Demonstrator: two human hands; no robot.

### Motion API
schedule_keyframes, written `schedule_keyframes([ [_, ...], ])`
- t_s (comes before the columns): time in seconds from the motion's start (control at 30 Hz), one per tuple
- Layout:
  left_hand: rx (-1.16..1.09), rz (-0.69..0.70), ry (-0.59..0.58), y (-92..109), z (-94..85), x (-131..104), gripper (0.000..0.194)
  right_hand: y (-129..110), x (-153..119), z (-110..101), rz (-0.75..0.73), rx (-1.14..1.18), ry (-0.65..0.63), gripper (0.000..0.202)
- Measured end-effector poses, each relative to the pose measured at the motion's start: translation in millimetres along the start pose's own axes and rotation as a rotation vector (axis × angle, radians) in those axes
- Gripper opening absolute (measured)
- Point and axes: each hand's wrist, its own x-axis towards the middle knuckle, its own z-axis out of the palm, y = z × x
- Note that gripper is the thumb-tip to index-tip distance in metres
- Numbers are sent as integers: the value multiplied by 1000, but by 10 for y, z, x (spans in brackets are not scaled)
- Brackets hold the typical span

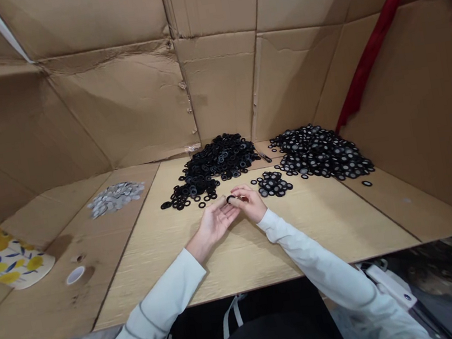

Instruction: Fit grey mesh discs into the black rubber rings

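Note:
A small black ring (230,199) is held up between my two hands above the wooden board. My left hand (215,220) has its palm turned up and pinches the ring's left side with thumb and fingertips. From the other side, the fingers of my right hand (250,202) close on the same ring. Whether a disc sits inside it is too small to tell. Just behind my hands lies a heap of black rings (222,156). To the right is a small cluster of black rings with pale centres (274,183).
A larger heap of pale-centred rings (320,149) lies at the back right, and grey discs (116,198) at the left. A tape roll (76,275) and a lemon-patterned cylinder (4,253) stand far left. Cardboard walls (127,105) enclose the table; a red strip (376,39) hangs right.

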Motion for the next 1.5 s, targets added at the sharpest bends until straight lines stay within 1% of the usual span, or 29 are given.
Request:
schedule_keyframes([
  [0.1,20,28,-20,-17,28,-26,11,8,-9,11,-25,-26,-19,10],
  [0.17,5,17,-32,-27,43,-37,10,0,-24,13,-61,-76,-23,9],
  [0.23,-11,-2,-49,-31,45,-36,10,-20,-40,4,-115,-148,-23,7],
  [0.33,13,-1,-75,-16,17,-8,13,-59,-58,-28,-235,-312,-31,9],
  [0.47,123,33,-124,25,-49,33,20,-87,-68,-66,-418,-591,-59,14],
  [0.53,196,57,-133,28,-69,36,19,-84,-75,-66,-469,-708,-89,17],
  [0.6,281,98,-104,15,-75,33,18,-76,-78,-60,-494,-804,-125,20],
  [0.63,333,141,-69,9,-75,33,20,-71,-74,-59,-500,-846,-148,20],
  [0.67,406,203,-21,8,-76,36,24,-67,-65,-64,-497,-887,-176,21],
  [0.73,620,384,85,35,-88,47,30,-61,-28,-101,-444,-965,-235,21],
  [0.77,772,483,131,68,-102,52,30,-59,1,-135,-385,-1004,-250,21],
  [0.8,937,586,162,113,-120,56,25,-56,36,-180,-306,-1039,-246,21],
  [0.87,1285,720,241,225,-168,51,15,-40,112,-294,-94,-1096,-152,22],
  [0.9,1483,751,299,280,-194,43,15,-24,149,-357,11,-1108,-80,23],
  [0.93,1658,749,365,328,-219,32,18,-3,182,-418,104,-1117,-19,24],
  [1.0,1931,622,447,390,-253,9,26,54,232,-524,245,-1143,48,26],
  [1.03,2021,544,469,402,-262,1,29,88,248,-565,290,-1159,54,25],
  [1.1,2131,425,481,400,-264,-5,34,153,263,-617,322,-1184,32,22],
  [1.17,2188,383,474,384,-255,3,37,199,262,-636,290,-1200,2,23],
  [1.23,2220,380,452,371,-247,15,36,213,254,-630,225,-1218,12,25],
  [1.3,2236,379,419,365,-247,25,33,198,239,-597,150,-1225,50,26],
  [1.37,2248,381,388,364,-250,28,31,173,215,-521,65,-1191,42,26],
  [1.4,2251,383,382,364,-250,26,31,164,196,-463,20,-1155,6,25],
  [1.5,2239,385,409,367,-237,13,31,163,109,-223,-121,-1005,-201,25],
])
